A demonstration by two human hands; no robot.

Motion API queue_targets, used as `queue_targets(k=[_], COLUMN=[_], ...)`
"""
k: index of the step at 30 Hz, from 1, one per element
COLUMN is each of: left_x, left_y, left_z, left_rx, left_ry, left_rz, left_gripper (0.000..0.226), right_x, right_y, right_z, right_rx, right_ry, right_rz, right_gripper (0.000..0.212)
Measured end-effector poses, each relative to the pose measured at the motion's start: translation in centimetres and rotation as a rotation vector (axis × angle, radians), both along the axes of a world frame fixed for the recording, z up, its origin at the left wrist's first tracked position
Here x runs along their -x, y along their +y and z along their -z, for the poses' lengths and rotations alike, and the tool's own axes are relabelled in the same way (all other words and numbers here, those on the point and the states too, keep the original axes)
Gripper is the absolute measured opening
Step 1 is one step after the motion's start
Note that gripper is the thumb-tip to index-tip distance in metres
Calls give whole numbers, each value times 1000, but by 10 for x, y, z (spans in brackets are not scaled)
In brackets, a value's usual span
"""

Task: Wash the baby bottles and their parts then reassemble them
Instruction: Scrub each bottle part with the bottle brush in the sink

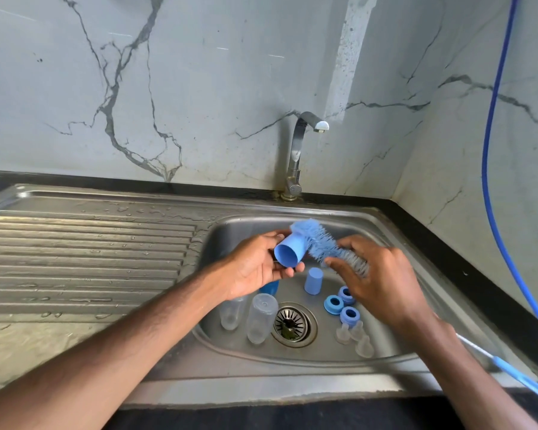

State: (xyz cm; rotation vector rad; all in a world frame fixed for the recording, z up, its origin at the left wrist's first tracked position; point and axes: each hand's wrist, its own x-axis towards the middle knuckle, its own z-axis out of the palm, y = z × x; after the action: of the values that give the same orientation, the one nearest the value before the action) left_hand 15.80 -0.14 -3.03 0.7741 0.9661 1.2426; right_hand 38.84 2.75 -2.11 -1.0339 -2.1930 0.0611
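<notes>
Over the sink basin (382, 231), my left hand (255, 268) grips a blue bottle cap (289, 251) on its side. My right hand (376, 274) holds a blue and grey bottle brush (320, 243), whose bristles go into the cap's open end. In the basin stand another blue cap (313, 280), two clear bottles (261, 318) (230, 315) upside down, three blue collar rings (334, 304) and three clear teats (354, 336). A further blue part (271, 287) shows partly under my left hand.
A steel tap (298, 156) rises behind the basin; no water runs. The drain strainer (291, 323) sits at the basin's middle. A wet ribbed drainboard (84, 259) lies to the left. A blue hose (491, 181) hangs along the right wall and crosses the counter corner.
</notes>
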Motion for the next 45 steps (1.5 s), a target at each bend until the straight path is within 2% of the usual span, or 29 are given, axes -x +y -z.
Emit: queue_targets(k=[2, 4, 6, 10, 13, 17, 20, 24, 27, 31, 33, 38, 41, 45], left_x=[-3, -4, -6, -6, -9, -12, -12, -15, -14, -13, -13, -13, -16, -15], left_y=[-1, -1, -1, 1, 0, -1, -2, 0, -1, -3, -3, -4, -3, -1], left_z=[-1, -1, -3, 0, -2, -6, -7, -6, -6, -7, -10, -11, -10, -6], left_rx=[32, 52, 58, 70, 81, 94, 132, 138, 139, 102, 104, 118, 134, 146], left_ry=[11, -8, -22, 8, -40, -129, -143, -145, -173, -127, -140, -65, -41, -27], left_rz=[18, 32, 29, -22, -58, -86, -84, -114, -101, -37, -42, -87, -106, -148], left_gripper=[36, 40, 39, 37, 38, 35, 40, 40, 41, 34, 30, 37, 36, 36], right_x=[4, 4, 1, 5, 2, 7, 3, 8, 5, 8, 6, 8, 3, 8], right_y=[-6, -5, 0, -5, -2, -9, -3, -10, -5, -10, -8, -11, -6, -13], right_z=[5, 5, 3, 8, 4, 7, 3, 8, 3, 7, 4, 6, 2, 7], right_rx=[5, 5, -19, -13, -31, -22, -32, -76, -73, -109, -122, -117, -92, -158], right_ry=[-54, -48, -13, -19, 32, -21, 37, -24, 44, -9, 27, -18, 50, -35], right_rz=[-67, -45, 24, -33, 22, -77, 8, -68, 5, -42, 8, -28, 45, -40], right_gripper=[40, 38, 38, 38, 39, 40, 41, 40, 47, 41, 42, 40, 47, 41])
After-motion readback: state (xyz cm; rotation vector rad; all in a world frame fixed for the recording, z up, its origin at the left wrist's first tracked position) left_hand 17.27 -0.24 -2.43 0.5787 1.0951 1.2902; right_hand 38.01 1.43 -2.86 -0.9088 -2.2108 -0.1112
